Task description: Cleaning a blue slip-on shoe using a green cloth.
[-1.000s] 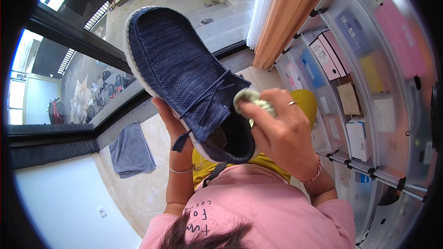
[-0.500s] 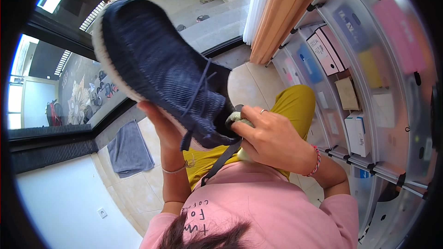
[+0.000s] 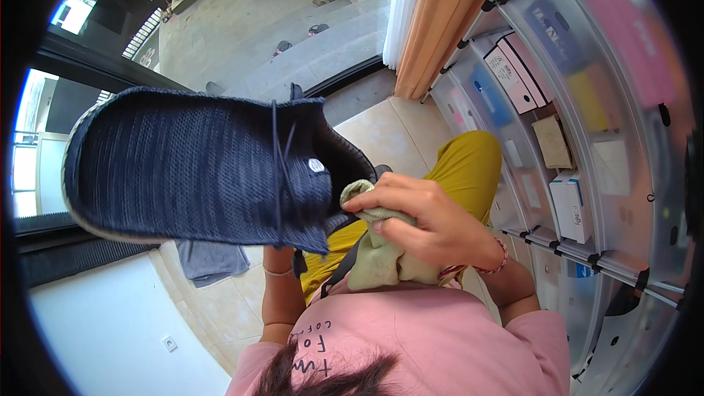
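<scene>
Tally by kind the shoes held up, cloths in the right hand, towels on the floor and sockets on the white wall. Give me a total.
Navy shoe: 1
Green cloth in the right hand: 1
Grey towel: 1
White wall socket: 1
Total: 4

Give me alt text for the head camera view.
A person's right hand holds a pale green cloth close to the opening of a navy lace-up shoe; the left hand is hidden behind the shoe. Translucent storage boxes line the right side.

Left grip (image 3: pixel 278 257) mostly hidden behind shoe (image 3: pixel 187 169), towel (image 3: pixel 210 262) partly covered
</scene>
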Available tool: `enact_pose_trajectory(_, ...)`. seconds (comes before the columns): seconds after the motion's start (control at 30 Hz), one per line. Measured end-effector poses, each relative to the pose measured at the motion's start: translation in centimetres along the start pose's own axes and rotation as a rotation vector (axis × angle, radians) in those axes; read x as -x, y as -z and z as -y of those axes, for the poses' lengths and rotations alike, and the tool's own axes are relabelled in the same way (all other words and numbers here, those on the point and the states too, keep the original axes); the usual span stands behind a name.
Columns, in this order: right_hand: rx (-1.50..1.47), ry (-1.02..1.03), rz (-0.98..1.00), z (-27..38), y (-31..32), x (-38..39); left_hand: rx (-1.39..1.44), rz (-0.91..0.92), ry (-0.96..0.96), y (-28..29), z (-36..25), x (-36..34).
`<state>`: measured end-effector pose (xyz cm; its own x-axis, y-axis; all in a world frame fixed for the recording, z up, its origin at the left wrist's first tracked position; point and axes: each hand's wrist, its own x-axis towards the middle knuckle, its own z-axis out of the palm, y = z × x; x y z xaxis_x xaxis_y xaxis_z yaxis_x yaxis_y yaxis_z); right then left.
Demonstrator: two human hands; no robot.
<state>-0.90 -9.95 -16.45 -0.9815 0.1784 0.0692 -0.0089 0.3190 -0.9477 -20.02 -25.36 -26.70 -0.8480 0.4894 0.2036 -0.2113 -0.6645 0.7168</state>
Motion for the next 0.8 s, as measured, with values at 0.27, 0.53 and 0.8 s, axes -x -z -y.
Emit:
enact_pose_trajectory(0.27, 0.107, 0.200, -0.509, -0.4, -2.7, -1.1, -0.075, -0.182, 0.036, -5.9, -1.1, 0.2)
enact_pose_trajectory(0.53, 0.649, 0.446, -0.615, -1.3, -6.4, -3.3, -0.212, -0.097, 0.090, -3.0, 1.1, 2.1)
enact_pose_trajectory(0.8, 0.788, 0.363, -0.498, -3.5, -3.6, -1.2, -0.145, -0.250, 0.012, -3.2, 0.4, 0.7)
